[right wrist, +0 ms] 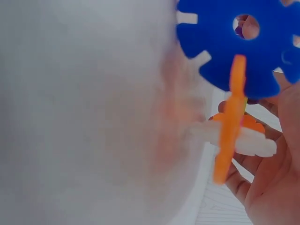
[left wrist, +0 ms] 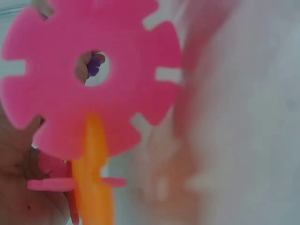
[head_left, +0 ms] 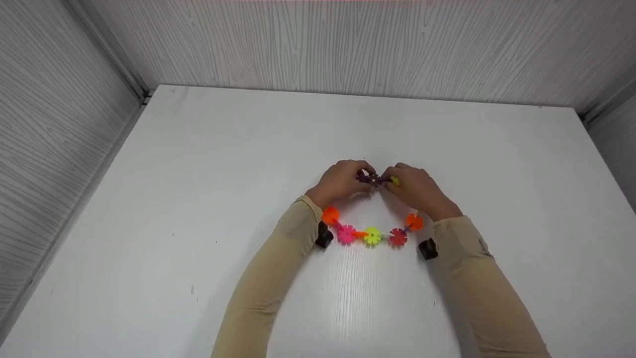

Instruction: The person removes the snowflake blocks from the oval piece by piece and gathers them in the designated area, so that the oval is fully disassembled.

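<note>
A chain of interlocked, notched plastic discs curves between the two arms in the head view. At its far side my left hand (head_left: 343, 180) pinches purple discs (head_left: 373, 180) between thumb and fingers. From the other side, my right hand (head_left: 416, 190) grips the same purple section, with a yellow disc (head_left: 395, 181) at its fingers. The near side holds orange, pink, lime (head_left: 372, 236), white and red discs (head_left: 398, 237). Close to the left wrist camera hangs a pink disc (left wrist: 133, 51) slotted onto an orange one (left wrist: 96, 187). A blue disc (right wrist: 211, 40) fills the right wrist view's upper corner.
The white tabletop (head_left: 238, 144) lies under both forearms. Grey wood-grain panels (head_left: 323, 44) rise behind it and at both sides. A black wrist camera (head_left: 324, 236) sits by the left cuff, another (head_left: 428, 248) by the right cuff.
</note>
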Demonstrator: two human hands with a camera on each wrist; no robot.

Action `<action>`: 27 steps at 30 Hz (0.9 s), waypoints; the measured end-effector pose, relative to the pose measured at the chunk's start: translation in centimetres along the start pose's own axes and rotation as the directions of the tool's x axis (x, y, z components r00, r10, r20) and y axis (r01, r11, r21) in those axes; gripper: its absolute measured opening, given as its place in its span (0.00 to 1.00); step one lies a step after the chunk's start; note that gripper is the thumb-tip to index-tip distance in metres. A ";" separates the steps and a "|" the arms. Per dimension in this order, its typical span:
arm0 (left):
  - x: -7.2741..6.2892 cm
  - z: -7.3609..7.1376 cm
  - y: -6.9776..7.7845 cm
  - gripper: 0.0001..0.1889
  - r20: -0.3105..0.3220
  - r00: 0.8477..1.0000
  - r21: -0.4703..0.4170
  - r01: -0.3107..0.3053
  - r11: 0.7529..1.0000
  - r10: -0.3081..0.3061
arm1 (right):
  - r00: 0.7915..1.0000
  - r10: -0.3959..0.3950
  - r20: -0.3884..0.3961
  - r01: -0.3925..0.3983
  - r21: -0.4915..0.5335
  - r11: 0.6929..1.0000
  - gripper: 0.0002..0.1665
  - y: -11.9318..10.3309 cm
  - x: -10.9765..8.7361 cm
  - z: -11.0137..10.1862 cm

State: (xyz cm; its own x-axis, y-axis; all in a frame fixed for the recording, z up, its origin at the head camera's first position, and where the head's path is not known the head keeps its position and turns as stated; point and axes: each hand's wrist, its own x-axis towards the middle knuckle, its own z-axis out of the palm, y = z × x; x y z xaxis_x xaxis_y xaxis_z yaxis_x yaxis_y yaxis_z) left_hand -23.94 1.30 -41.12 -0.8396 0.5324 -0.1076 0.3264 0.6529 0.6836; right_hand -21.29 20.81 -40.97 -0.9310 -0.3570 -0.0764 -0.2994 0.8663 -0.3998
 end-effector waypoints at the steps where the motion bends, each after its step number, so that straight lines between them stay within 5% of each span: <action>1: 0.0 -0.1 -0.1 0.19 0.004 1.000 -0.004 0.001 1.000 0.000 | 1.000 -0.012 -0.009 0.012 0.003 1.000 0.15 0.0 0.0 0.0; 17: -0.2 -0.5 -1.0 0.21 0.079 0.997 -0.169 0.001 0.986 0.012 | 0.979 -0.172 -0.110 0.172 -0.011 0.985 0.11 0.1 -0.3 0.0; 27: -0.1 -0.6 -1.4 0.21 0.099 0.995 -0.145 0.005 0.989 0.009 | 0.993 -0.096 -0.068 0.093 -0.048 0.995 0.15 0.3 -0.7 -0.3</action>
State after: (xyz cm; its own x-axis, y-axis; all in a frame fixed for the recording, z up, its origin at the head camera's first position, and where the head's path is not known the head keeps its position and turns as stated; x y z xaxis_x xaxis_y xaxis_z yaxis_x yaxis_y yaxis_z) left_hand -24.63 -0.01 -41.66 -0.7898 0.5887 -0.1722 0.2554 0.5709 0.7803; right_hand -20.81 21.38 -40.80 -0.9100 -0.4138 0.0248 -0.3941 0.8451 -0.3613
